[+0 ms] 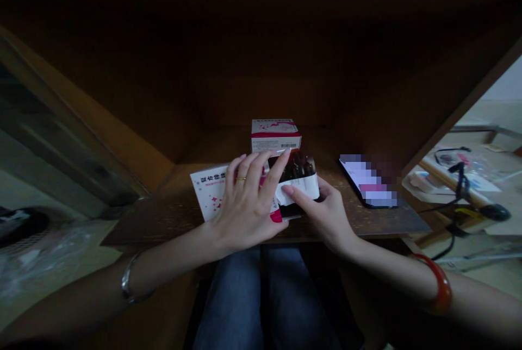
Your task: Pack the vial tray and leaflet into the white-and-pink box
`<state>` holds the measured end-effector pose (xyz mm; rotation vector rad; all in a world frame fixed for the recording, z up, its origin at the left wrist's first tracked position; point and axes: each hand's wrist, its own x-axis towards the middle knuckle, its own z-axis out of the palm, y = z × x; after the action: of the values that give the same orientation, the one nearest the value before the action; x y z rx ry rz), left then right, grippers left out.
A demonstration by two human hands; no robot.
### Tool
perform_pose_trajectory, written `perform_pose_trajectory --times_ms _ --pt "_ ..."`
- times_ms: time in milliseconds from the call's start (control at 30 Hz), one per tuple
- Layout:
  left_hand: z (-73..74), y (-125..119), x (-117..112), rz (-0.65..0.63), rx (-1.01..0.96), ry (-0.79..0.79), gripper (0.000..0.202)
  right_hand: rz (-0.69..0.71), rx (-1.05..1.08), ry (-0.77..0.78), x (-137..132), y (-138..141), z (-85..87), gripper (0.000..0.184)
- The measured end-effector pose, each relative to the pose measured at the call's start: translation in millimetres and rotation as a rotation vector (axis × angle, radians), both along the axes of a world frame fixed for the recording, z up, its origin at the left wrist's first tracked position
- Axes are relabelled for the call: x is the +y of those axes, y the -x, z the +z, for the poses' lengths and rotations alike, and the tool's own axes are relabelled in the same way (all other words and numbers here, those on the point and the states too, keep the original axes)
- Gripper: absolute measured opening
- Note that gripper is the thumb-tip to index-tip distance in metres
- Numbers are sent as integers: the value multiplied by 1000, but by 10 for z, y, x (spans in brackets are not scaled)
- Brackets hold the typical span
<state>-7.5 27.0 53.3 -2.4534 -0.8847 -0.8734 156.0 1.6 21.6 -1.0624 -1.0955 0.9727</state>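
Dark wooden desk — left hand, right hand gripping amber vial pack; phone just right.

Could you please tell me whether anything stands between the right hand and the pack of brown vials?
Nothing visible does: the right hand touches the pack of brown vials at its white band. The left hand grips the pack's other end.

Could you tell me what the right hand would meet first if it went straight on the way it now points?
The right hand would first meet the white band around the pack of brown glass vials, which its fingers seem to touch already, though depth is unclear.
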Motion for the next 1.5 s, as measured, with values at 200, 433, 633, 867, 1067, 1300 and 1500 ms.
perform_pose_trajectory --times_ms 200,433,633,867,1067,1300,1500 --pt "-25 -21 11 13 -6 23 95 15 -120 -83 33 -1 -23 34" --pt "-29 -31 3 14 15 69 92 20 -212 -179 50 15 -138 42" --pt "-43 -42 -26 -36 32 42 87 112 -297 -238 -26 38 -143 61" --pt "-47 -33 60 -27 42 0 92 197 -313 -212 -35 -74 -232 57" --pt "-5 -12 120 -6 20 30 96 44 -132 -300 -12 -88 -248 34" --pt "-9 -1 125 -18 1 47 92 87 -90 -291 -25 -61 -138 9" --pt "-17 0 79 -46 14 23 87 83 -253 -331 -30 -63 -119 7"
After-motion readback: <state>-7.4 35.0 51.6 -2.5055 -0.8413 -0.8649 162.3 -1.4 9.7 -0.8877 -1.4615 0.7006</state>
